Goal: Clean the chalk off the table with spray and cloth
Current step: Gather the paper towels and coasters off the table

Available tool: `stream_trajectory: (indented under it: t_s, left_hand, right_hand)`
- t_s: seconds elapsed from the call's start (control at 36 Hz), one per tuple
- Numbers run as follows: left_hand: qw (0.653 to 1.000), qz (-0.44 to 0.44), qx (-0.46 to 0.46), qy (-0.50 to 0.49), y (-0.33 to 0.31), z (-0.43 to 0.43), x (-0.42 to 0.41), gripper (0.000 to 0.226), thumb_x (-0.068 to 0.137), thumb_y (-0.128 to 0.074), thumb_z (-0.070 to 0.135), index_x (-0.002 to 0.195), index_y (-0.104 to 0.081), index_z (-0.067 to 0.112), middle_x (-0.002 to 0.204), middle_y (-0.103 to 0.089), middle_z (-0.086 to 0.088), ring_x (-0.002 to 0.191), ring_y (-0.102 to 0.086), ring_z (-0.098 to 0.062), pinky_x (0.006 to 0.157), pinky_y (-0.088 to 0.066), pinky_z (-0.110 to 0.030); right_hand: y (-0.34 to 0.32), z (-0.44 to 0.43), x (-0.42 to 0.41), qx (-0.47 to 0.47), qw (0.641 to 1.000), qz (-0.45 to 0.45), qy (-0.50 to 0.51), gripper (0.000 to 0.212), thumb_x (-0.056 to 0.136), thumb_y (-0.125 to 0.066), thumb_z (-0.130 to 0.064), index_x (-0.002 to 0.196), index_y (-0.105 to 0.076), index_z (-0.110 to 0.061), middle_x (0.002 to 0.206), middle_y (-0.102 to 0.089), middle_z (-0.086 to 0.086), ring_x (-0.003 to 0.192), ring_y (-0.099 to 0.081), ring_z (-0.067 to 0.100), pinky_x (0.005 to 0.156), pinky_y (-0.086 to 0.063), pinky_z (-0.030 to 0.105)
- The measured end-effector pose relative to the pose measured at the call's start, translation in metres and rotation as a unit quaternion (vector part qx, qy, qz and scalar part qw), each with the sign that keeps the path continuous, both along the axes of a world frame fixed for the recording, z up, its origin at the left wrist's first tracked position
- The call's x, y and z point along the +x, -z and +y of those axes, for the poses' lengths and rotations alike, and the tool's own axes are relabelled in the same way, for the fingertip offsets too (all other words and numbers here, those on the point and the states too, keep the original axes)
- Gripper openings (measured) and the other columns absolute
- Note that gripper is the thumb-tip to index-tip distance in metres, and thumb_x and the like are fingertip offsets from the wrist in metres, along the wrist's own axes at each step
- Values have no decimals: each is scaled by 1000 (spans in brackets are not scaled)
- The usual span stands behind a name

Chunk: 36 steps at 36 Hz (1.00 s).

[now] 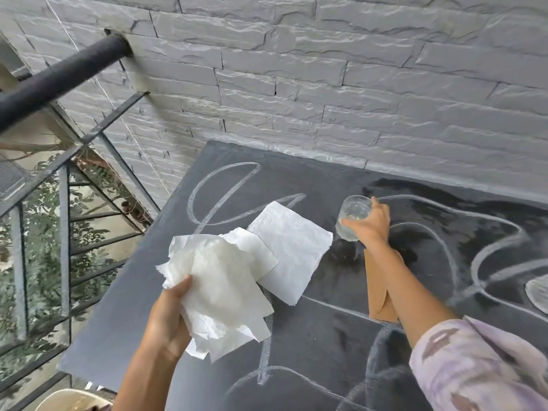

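The dark slate table [311, 330] carries white chalk loops and lines [225, 191]. My left hand [169, 318] is shut on a crumpled white paper cloth [219, 286], held just above the table's left part. A second, flat white paper sheet [293, 247] lies on the table beside it. My right hand [370, 223] grips a clear glass [353, 218] with water in it, tilted over the table's middle. The slate around the glass looks darker and wet. No spray bottle is in view.
A brown envelope-like card [379, 292] lies under my right forearm. A grey brick wall [326, 84] runs along the table's far edge. A black metal railing [59, 75] stands left, with a drop and foliage beyond. A whitish object [538, 293] sits at the right edge.
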State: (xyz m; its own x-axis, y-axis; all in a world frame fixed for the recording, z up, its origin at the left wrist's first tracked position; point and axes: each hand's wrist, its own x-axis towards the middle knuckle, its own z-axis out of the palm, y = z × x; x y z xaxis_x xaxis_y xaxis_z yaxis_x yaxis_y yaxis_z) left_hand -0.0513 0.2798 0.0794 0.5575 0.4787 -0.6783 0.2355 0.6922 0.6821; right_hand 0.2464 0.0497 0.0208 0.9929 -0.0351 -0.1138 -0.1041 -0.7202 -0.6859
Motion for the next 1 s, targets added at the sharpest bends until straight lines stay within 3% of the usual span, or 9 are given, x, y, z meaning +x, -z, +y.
stream_trajectory:
  t_s: [0.08, 0.17, 0.25, 0.33, 0.53, 0.67, 0.75, 0.86, 1.0]
  left_hand:
    - [1000, 0, 4, -3, 1, 0, -1, 32, 95, -48, 22, 122, -58, 7, 92, -74, -12, 86, -68, -29, 69, -51, -43]
    - [1000, 1, 5, -11, 2, 0, -2, 32, 96, -47, 21, 123, -57, 8, 96, -73, -12, 90, -67, -30, 72, -51, -44]
    - [1000, 2, -2, -17, 2, 1, -7, 30, 96, -47, 21, 119, -59, 7, 97, -73, -13, 93, -66, -31, 77, -51, -47]
    - [1000, 5, -8, -25, 2, 2, -12, 26, 95, -48, 21, 113, -62, 7, 92, -74, -12, 91, -67, -31, 76, -51, -47]
    - [998, -5, -12, -60, 2, 10, -35, 25, 97, -45, 22, 110, -62, 9, 88, -75, -10, 77, -71, -26, 68, -50, -44]
    - [997, -5, -15, -72, 2, 13, -48, 25, 97, -44, 22, 108, -62, 8, 87, -74, -11, 75, -72, -26, 67, -50, -43]
    - [997, -3, -8, -81, 2, 13, -53, 25, 97, -45, 22, 107, -63, 7, 85, -74, -10, 74, -71, -26, 68, -49, -43]
    - [996, -10, -3, -86, 3, 13, -57, 23, 97, -44, 21, 101, -63, 9, 79, -75, -8, 68, -72, -23, 67, -48, -42]
    - [996, -15, -12, -88, 5, 14, -58, 23, 97, -44, 20, 101, -63, 9, 78, -74, -8, 67, -72, -23, 66, -48, -42]
  right_hand:
    - [1, 9, -19, -93, 989, -107, -49, 91, 69, -81, -33, 142, -34, -5, 148, -24, 19, 139, -19, 34, 114, -20, 43]
    - [11, 31, -52, -118, 957, -186, -188, 75, 79, -73, -33, 138, -40, -1, 152, -23, 20, 143, -10, 34, 117, -8, 42]
    - [28, 55, -91, -93, 927, -164, -326, 65, 88, -64, -34, 138, -41, -1, 154, -22, 13, 145, -6, 25, 116, 2, 30]
    - [45, 79, -120, -88, 913, -118, -380, 65, 94, -53, -39, 142, -34, -1, 156, -17, 10, 146, -2, 20, 113, 12, 22]
    - [68, 118, -148, -161, 920, -68, -350, 69, 98, -38, -47, 147, -21, -1, 158, -10, 11, 146, 0, 22, 116, 8, 32]
    - [76, 121, -152, -203, 922, -88, -316, 47, 98, -41, -42, 134, -49, -12, 153, -26, 12, 144, -10, 25, 117, -4, 41]
    - [78, 120, -152, -148, 940, -88, -294, 34, 98, -46, -32, 120, -64, -13, 150, -33, 15, 143, -15, 28, 117, -1, 39]
    - [68, 124, -150, -47, 963, -47, -260, 34, 99, -44, -29, 107, -71, -10, 150, -31, 16, 143, -17, 26, 116, 3, 29]
    - [54, 122, -144, 28, 979, -13, -203, 31, 98, -46, -24, 113, -68, -7, 146, -40, 15, 136, -34, 26, 109, -28, 32]
